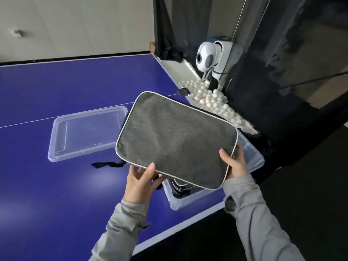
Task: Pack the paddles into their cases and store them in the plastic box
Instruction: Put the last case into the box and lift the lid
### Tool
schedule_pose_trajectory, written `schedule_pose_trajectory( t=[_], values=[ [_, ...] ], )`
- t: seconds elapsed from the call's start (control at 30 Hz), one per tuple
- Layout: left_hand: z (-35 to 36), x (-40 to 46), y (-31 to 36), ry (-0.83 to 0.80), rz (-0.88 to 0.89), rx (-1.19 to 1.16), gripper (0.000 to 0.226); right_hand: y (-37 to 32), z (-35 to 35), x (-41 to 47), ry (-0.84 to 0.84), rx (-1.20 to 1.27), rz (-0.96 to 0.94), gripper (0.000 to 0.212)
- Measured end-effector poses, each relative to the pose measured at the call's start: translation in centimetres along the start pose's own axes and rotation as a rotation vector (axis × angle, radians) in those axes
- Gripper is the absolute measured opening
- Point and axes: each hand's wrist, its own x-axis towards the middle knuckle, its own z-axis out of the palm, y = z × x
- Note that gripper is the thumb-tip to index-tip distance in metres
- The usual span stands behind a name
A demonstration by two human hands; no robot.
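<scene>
1. I see a blue table-tennis table (56, 102) filling the left and middle of my view, with white lines along its edges and one thin white line running across the top.
2. Behind the table stands a pale wall (75, 21) with a dark strip at its foot; to the right hangs dark netting (282, 53) around a ball-catching tray.
3. A white ball machine (206, 57) with a rounded head sits at the table's far right edge, and a heap of white balls (212, 102) lies in the tray below it.
4. A clear plastic lid (84, 132) lies flat on the table, left of the case and apart from the box.
5. The clear plastic box (188, 200) stands on the near right corner of the table, mostly hidden by the case; inside it I can make out part of another dark case with pale piping, though not its details.
6. The grey case (175, 140), edged with pale piping, is held tilted in the air just above the box.
7. My left hand (143, 183) grips the case's near edge, thumb on top and fingers curled beneath it.
8. My right hand (235, 162) grips the near right corner, thumb on the top face, fingers wrapped around the edge.
9. A black strap (105, 164) hangs from the case's left side over the table.
10. I can read no brand, label or writing anywhere.
</scene>
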Motion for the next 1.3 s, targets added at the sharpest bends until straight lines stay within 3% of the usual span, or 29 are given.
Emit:
schedule_pose_trajectory(
  t=[0.1,0.2,0.27,0.4,0.53,0.67,0.87,1.3],
  values=[
    [0.0,0.0,-0.2,0.042,-0.029,0.001,0.022,-2.4,-3.4,1.8,-0.061,-0.015,0.009,0.048],
    [0.0,1.2,0.1,0.128,-0.052,0.037,0.046,-4.6,-6.2,4.1,-0.099,-0.068,0.041,0.051],
    [0.6,2.3,0.1,0.079,-0.061,0.147,0.057,-5.5,-7.4,5.9,-0.151,-0.153,0.054,0.048],
    [2.8,5.5,-0.9,-0.024,-0.085,0.433,0.041,-6.2,-8.3,10.0,-0.207,-0.258,0.093,0.044],
    [4.0,8.5,-3.6,0.002,-0.083,0.487,0.065,-6.2,-8.8,14.4,-0.234,-0.344,0.112,0.041],
    [4.0,10.2,-6.4,0.087,-0.103,0.491,0.078,-6.1,-8.8,18.2,-0.267,-0.437,0.162,0.045],
    [3.7,10.5,-8.5,0.262,-0.143,0.447,0.075,-3.3,-8.2,20.8,-0.341,-0.520,0.295,0.054],
    [4.3,10.3,-13.4,0.551,-0.193,0.497,0.081,2.5,-9.2,23.3,-0.444,-0.826,0.282,0.068]
  ],
)
